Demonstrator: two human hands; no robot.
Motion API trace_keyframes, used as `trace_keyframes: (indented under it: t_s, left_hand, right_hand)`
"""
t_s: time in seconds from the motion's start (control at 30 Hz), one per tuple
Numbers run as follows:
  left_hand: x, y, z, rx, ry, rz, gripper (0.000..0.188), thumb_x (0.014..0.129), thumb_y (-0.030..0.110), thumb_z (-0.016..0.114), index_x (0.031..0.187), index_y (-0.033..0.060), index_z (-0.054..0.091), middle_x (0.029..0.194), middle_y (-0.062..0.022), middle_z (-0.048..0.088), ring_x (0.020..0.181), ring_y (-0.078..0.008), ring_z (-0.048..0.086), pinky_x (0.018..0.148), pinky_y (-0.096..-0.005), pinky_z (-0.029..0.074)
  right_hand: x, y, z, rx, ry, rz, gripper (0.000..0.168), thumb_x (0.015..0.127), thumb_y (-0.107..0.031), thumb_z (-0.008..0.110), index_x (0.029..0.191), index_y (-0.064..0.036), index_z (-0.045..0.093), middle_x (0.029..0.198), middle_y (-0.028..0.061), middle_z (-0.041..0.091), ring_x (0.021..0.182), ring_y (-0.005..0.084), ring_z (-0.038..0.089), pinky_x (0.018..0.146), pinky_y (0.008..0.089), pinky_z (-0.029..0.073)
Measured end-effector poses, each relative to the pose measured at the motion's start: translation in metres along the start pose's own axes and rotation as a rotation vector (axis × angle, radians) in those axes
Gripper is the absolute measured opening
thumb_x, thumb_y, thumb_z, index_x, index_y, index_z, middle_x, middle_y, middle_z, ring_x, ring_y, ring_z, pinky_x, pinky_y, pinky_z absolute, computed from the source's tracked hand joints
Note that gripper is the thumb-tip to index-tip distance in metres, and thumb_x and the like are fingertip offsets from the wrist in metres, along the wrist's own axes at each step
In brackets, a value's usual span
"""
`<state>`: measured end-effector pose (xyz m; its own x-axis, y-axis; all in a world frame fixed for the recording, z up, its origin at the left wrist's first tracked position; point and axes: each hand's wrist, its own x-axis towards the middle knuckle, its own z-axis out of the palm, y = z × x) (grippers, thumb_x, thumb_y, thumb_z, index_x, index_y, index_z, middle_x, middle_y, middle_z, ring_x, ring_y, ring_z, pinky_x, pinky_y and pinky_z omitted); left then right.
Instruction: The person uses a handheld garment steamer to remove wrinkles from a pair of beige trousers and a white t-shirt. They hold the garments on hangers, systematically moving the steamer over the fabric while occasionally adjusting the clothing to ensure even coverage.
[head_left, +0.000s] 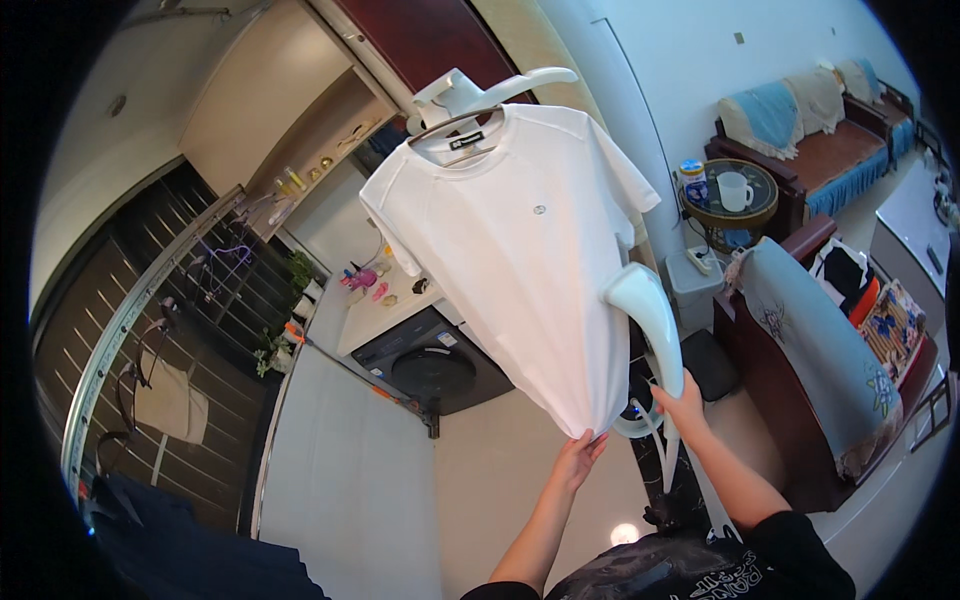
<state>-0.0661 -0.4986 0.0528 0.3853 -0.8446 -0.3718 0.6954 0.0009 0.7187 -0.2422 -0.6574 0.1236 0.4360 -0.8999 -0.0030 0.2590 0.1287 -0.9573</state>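
Note:
A white short-sleeved T-shirt (517, 247) hangs on a hanger from a white stand head (450, 97) in front of me. My left hand (579, 457) pinches its bottom hem and draws the cloth into folds running down to the fingers. In my right hand (684, 405) is the handle of a pale, curved garment steamer head (651, 315). The wide end of the steamer rests at or very near the shirt's right side; whether it touches is hard to tell. A white hose (664, 450) runs down below the right hand.
A dark front-loading washing machine (435, 367) stands beyond the shirt. On the right are a wooden armchair (817, 360) with a blue cover and a round side table (731, 195) bearing a mug. A metal clothes rail (127, 330) curves along the left, with dark clothing (202, 540) below.

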Motion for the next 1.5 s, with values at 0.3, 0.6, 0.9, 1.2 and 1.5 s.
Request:
trace_keyframes:
  t_s: [0.3, 0.6, 0.9, 1.2, 1.5]
  left_hand:
    - [0.058, -0.018, 0.01, -0.157, -0.096, -0.093, 0.026, 0.084, 0.016, 0.061, 0.106, 0.0063, 0.051, 0.108, -0.009, 0.056, 0.104, -0.0212, 0.053, 0.09, -0.0325, 0.045]
    - [0.107, 0.022, -0.013, -0.74, -0.109, 0.125, 0.023, 0.087, 0.016, 0.056, 0.104, 0.0009, 0.055, 0.105, -0.0112, 0.06, 0.1, -0.0219, 0.056, 0.083, -0.0335, 0.05]
    - [0.172, 0.025, -0.055, -0.904, -0.297, 0.134, 0.029, 0.087, 0.025, 0.057, 0.11, 0.0078, 0.054, 0.111, -0.0079, 0.059, 0.098, -0.0193, 0.058, 0.075, -0.0302, 0.054]
    - [0.181, 0.023, -0.061, -0.641, -0.298, -0.158, 0.028, 0.087, 0.018, 0.057, 0.113, 0.0096, 0.05, 0.105, -0.0065, 0.061, 0.091, -0.0204, 0.061, 0.07, -0.0299, 0.056]
    - [0.14, -0.005, -0.043, -0.514, -0.287, -0.267, 0.029, 0.088, 0.011, 0.054, 0.117, 0.01, 0.047, 0.114, -0.0042, 0.056, 0.103, -0.0189, 0.055, 0.088, -0.0365, 0.049]
  right_hand:
    - [-0.009, -0.002, -0.016, -0.079, 0.034, -0.028, 0.035, 0.074, -0.01, 0.068, 0.1, -0.001, 0.047, 0.074, 0.0055, 0.054, 0.056, 0.0112, 0.054, 0.05, 0.0253, 0.046]
    - [-0.001, -0.041, 0.022, -0.186, -0.04, -0.146, 0.033, 0.074, -0.01, 0.068, 0.098, -0.002, 0.047, 0.075, 0.006, 0.058, 0.057, 0.0101, 0.054, 0.051, 0.024, 0.046]
    - [0.009, -0.071, 0.075, -0.291, -0.066, -0.142, 0.032, 0.075, -0.009, 0.068, 0.098, -0.002, 0.047, 0.075, 0.0026, 0.053, 0.057, 0.0084, 0.053, 0.052, 0.0224, 0.045]
    - [0.025, -0.058, 0.118, -0.403, -0.042, -0.15, 0.038, 0.076, -0.013, 0.069, 0.103, -0.002, 0.045, 0.077, 0.0046, 0.055, 0.064, 0.011, 0.057, 0.057, 0.0246, 0.047]
    - [0.039, -0.056, 0.166, -0.849, -0.04, -0.337, 0.048, 0.081, -0.028, 0.061, 0.111, 0.002, 0.038, 0.088, 0.0274, 0.058, 0.081, 0.0434, 0.058, 0.069, 0.044, 0.046]
